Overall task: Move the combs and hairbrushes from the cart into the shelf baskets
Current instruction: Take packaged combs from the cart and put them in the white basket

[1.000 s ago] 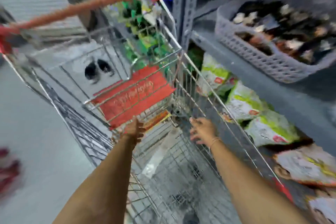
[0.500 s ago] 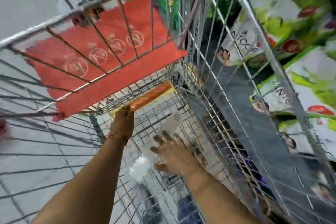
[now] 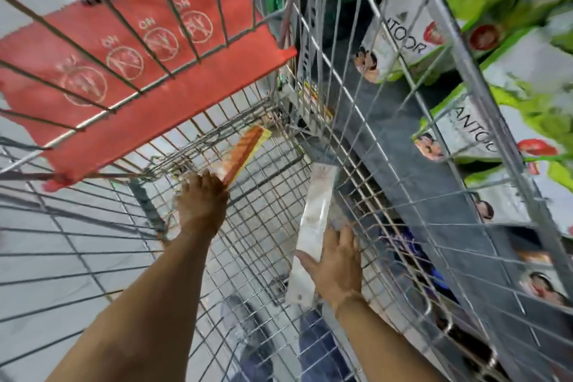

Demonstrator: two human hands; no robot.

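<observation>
Both my arms reach down into the wire cart. My left hand is closed on the near end of an orange comb in a yellow-edged pack, which points toward the cart's far corner. My right hand grips a long white packaged comb by its lower part, with the pack standing nearly upright against the cart's right side. No shelf basket is in view.
The red child-seat flap of the cart hangs over the far left. Outside the right wire wall runs a grey shelf board with green-and-white product packs. Grey floor shows through the cart bottom.
The view has dropped deeper into the cart. My left hand has closed on the orange comb pack, and my right hand has taken hold of the white pack and tilted it upright.
</observation>
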